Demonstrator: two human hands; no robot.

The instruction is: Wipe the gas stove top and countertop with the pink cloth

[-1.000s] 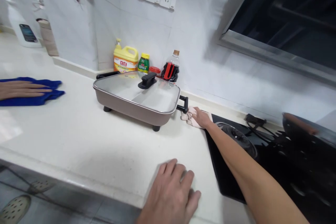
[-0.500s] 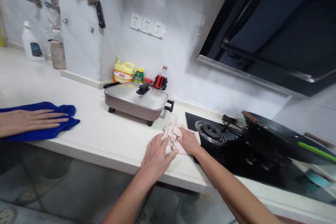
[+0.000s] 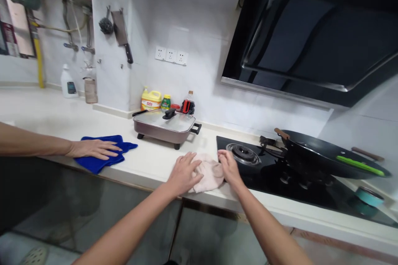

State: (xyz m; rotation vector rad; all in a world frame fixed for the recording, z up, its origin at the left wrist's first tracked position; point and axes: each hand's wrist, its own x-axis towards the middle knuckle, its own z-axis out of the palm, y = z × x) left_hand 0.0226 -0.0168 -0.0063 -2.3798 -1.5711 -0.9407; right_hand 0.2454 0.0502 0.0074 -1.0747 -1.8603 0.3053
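- Reference: pink cloth at the dial centre, twelve o'clock toward the wall—directions as I see them, standing in the room on the worker's side.
- Pink cloth (image 3: 209,174): spread with folds on the white counter (image 3: 149,161), near the front edge and just beside the hob. Both of the worker's hands are at it.
- Left hand (image 3: 184,174): at nine o'clock, over the cloth's near side. Fingers extended and slightly parted, resting on the fabric.
- Right hand (image 3: 229,169): at three o'clock, at the cloth's edge. Fingers bent inward; whether they pinch the fabric I cannot tell.
- Black hob (image 3: 264,176): extends from two to four o'clock, with a round burner (image 3: 243,154) at two o'clock.
- Wok (image 3: 320,155): on the hob, at half past two. A bright green utensil (image 3: 360,165) lies along its right side.
- Turquoise tin (image 3: 369,196): at half past three, toward the hob's far right.
- Rectangular pan (image 3: 154,132): at ten to eleven o'clock, standing on short feet, glass lid (image 3: 151,119) in place.
- Yellow jug (image 3: 151,101), green bottle (image 3: 166,102) and dark bottle (image 3: 188,104): in a row behind the pan, at eleven o'clock.
- Blue cloth (image 3: 95,163): at nine o'clock, well apart. A co-worker's hand (image 3: 93,149) lies on it—fingers straight and spread.
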